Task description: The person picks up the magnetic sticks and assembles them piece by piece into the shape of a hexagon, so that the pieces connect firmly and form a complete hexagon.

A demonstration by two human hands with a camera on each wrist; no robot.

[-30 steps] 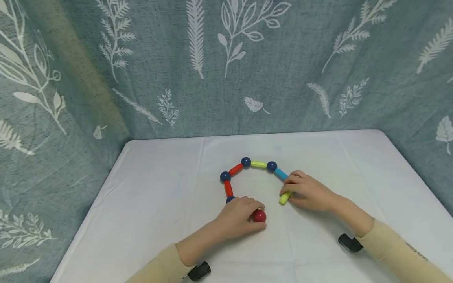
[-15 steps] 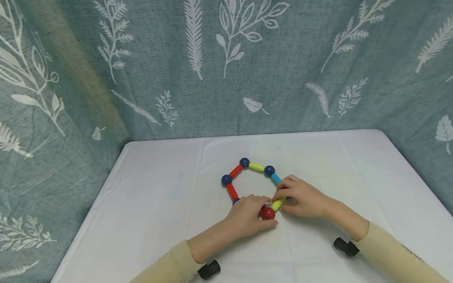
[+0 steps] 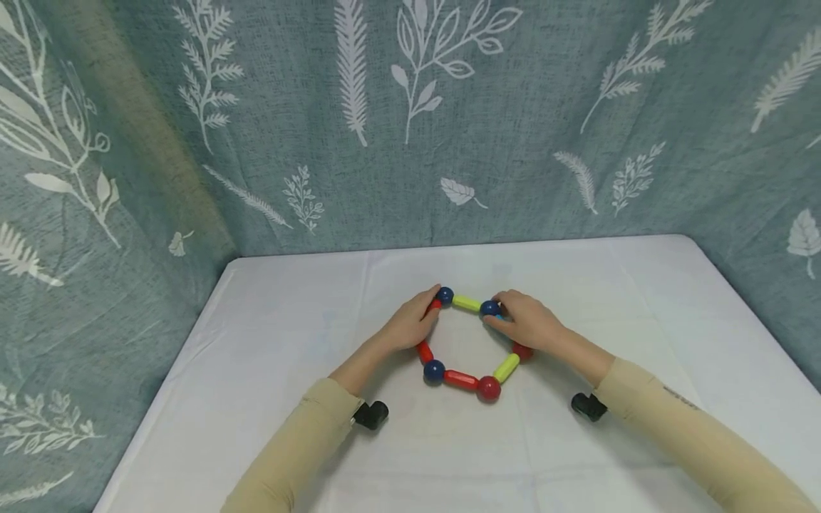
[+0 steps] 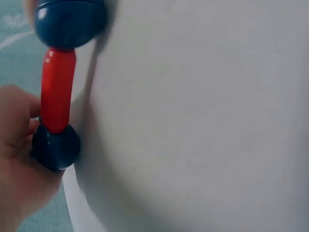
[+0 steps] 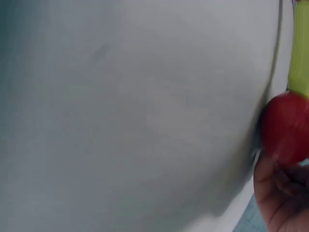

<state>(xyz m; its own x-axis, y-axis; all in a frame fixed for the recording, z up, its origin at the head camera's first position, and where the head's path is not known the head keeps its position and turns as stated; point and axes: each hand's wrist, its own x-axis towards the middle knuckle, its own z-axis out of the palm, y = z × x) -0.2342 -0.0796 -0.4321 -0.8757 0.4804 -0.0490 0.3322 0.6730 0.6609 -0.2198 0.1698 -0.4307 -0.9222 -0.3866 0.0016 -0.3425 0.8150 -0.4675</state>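
Observation:
A ring of magnetic rods and balls lies on the white-covered table. My left hand [image 3: 408, 322] holds its upper left side, thumb inside and fingers outside a mostly covered red rod, fingertips by a dark blue ball [image 3: 445, 296]. Across the ring, my right hand [image 3: 527, 320] grips the light blue rod, largely hidden, beside another dark blue ball [image 3: 490, 308]. Toward the front are a dark blue ball [image 3: 434, 372], a red rod [image 3: 460, 380], a red ball [image 3: 489, 389] and a yellow-green rod [image 3: 507, 368]. A second red ball [image 5: 286, 127] sits below the right hand.
The white tabletop [image 3: 288, 342] surrounds the ring. Behind it hangs a green-grey curtain [image 3: 385, 192] with white leaf prints. Black wrist cameras [image 3: 372, 415] are strapped under both forearms.
The front red ball and yellow-green rod have come together, closing the ring. Both hands have left the front and moved up to its far left and far right sides.

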